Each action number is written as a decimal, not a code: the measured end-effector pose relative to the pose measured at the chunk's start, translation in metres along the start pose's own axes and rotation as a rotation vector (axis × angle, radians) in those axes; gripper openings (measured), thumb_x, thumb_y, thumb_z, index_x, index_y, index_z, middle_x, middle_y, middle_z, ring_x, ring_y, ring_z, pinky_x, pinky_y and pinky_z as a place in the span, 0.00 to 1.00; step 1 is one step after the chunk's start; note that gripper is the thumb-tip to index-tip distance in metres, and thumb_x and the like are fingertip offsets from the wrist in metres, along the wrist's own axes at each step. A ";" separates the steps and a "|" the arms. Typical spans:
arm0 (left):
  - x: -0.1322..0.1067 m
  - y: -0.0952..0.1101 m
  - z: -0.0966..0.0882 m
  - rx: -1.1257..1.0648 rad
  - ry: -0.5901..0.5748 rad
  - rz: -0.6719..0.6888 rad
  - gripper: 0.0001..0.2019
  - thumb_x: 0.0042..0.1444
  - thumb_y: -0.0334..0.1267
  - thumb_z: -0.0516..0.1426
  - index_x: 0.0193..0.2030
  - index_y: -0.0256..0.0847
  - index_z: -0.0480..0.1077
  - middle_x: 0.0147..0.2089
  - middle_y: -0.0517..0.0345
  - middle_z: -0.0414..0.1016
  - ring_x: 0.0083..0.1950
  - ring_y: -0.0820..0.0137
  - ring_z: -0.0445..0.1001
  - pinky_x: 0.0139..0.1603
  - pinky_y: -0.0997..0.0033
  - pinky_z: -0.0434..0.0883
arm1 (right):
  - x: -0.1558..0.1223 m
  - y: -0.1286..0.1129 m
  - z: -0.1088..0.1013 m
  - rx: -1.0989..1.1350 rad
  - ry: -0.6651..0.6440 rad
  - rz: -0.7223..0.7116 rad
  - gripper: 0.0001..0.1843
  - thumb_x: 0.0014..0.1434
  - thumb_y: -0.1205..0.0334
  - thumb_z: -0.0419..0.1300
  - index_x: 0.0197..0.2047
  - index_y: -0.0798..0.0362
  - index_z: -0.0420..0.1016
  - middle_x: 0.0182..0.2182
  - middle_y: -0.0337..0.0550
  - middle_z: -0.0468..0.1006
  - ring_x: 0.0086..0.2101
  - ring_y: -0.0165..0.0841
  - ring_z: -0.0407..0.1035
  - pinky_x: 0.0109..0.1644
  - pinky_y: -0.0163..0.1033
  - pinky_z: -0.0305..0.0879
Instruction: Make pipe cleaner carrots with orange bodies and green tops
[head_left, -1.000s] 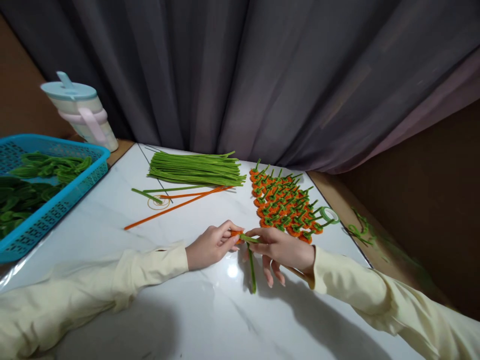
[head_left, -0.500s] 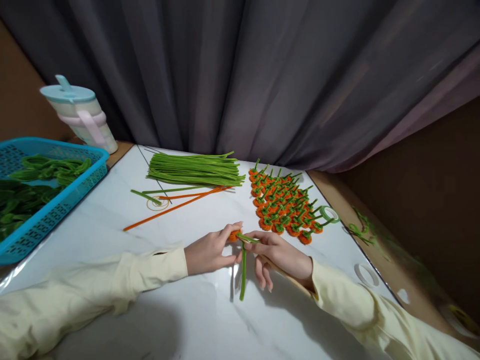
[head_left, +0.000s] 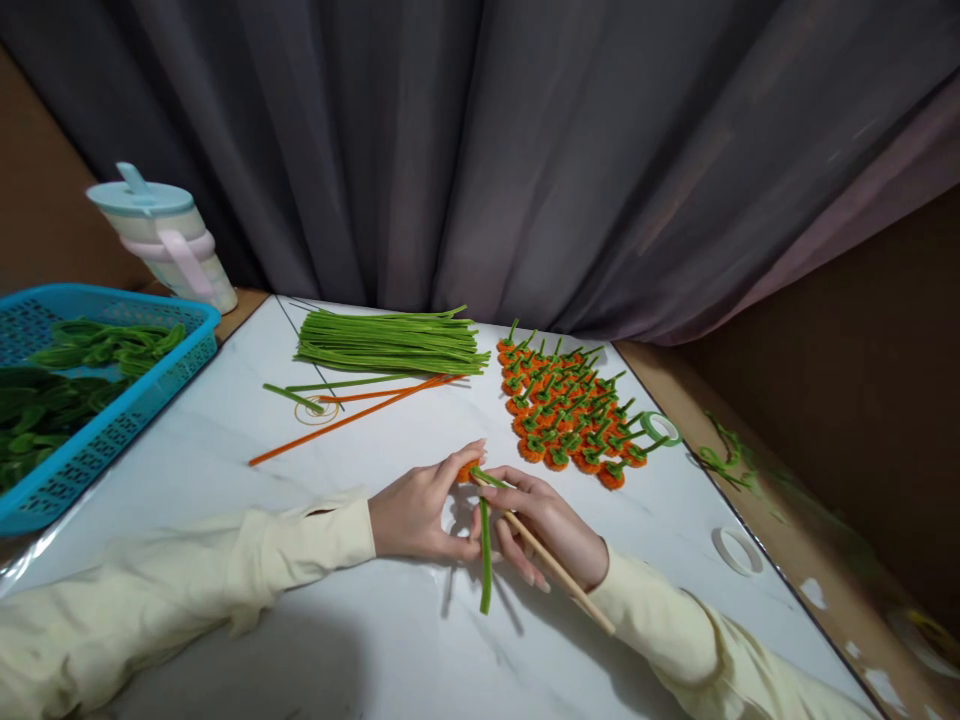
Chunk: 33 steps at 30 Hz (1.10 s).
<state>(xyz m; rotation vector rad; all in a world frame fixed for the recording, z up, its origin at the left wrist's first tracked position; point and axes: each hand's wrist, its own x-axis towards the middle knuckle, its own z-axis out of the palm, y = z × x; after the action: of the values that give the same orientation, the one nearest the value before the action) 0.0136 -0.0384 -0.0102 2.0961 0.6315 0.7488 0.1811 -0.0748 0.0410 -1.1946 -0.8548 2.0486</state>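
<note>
My left hand (head_left: pixel 427 505) is closed on a small orange pipe-cleaner pumpkin (head_left: pixel 468 471), pinching it between thumb and fingers. A green pipe cleaner (head_left: pixel 486 560) comes off its top, one end hanging down and another running to the right. In my right hand (head_left: pixel 551 520) lies a thin wooden stick (head_left: pixel 559 570), held like a pencil with its tip at the green pipe cleaner. The right fingers also touch the green strand. Beyond the hands, several finished-looking orange pumpkins with green stems (head_left: pixel 562 405) stand in rows.
Green pipe cleaners (head_left: pixel 390 340) lie bundled at the back, with loose orange ones (head_left: pixel 352 418) in front. A blue basket (head_left: pixel 150 400) of green loops and a tumbler (head_left: pixel 169 240) stand at left. Tape rolls (head_left: pixel 736 551) and green scraps (head_left: pixel 724 450) lie at right.
My right hand has turned, and the wooden stick now shows along its length, pointing down to the right. My left hand stays on the orange pumpkin.
</note>
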 end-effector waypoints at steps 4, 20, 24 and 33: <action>-0.002 0.004 0.001 0.004 0.032 0.026 0.39 0.44 0.41 0.62 0.61 0.39 0.50 0.64 0.41 0.54 0.58 0.58 0.65 0.56 0.62 0.64 | 0.002 0.005 -0.004 0.083 -0.035 0.055 0.19 0.48 0.58 0.61 0.40 0.55 0.60 0.17 0.35 0.74 0.08 0.24 0.58 0.08 0.25 0.47; 0.009 -0.008 -0.011 0.112 0.005 0.131 0.16 0.55 0.39 0.55 0.50 0.39 0.67 0.49 0.46 0.73 0.51 0.62 0.70 0.51 0.65 0.67 | -0.001 0.001 -0.022 -0.155 -0.127 0.087 0.26 0.54 0.50 0.56 0.47 0.64 0.66 0.09 0.37 0.70 0.04 0.22 0.50 0.06 0.25 0.37; 0.009 -0.009 -0.012 0.113 -0.019 0.160 0.12 0.59 0.34 0.50 0.48 0.39 0.70 0.47 0.47 0.74 0.53 0.63 0.69 0.52 0.64 0.67 | 0.003 0.005 -0.023 -0.105 -0.128 0.034 0.24 0.53 0.52 0.58 0.46 0.64 0.68 0.18 0.43 0.77 0.07 0.22 0.57 0.06 0.26 0.40; 0.007 -0.008 -0.005 0.032 0.078 0.071 0.12 0.60 0.33 0.48 0.42 0.41 0.72 0.42 0.53 0.76 0.52 0.66 0.70 0.53 0.66 0.68 | 0.002 0.011 -0.018 -0.118 -0.103 -0.115 0.19 0.55 0.54 0.57 0.44 0.60 0.68 0.37 0.52 0.78 0.06 0.15 0.52 0.08 0.27 0.38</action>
<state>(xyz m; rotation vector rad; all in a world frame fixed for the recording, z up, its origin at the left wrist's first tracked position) 0.0142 -0.0268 -0.0119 2.1366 0.6168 0.8689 0.1945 -0.0756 0.0241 -1.0817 -1.0818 2.0039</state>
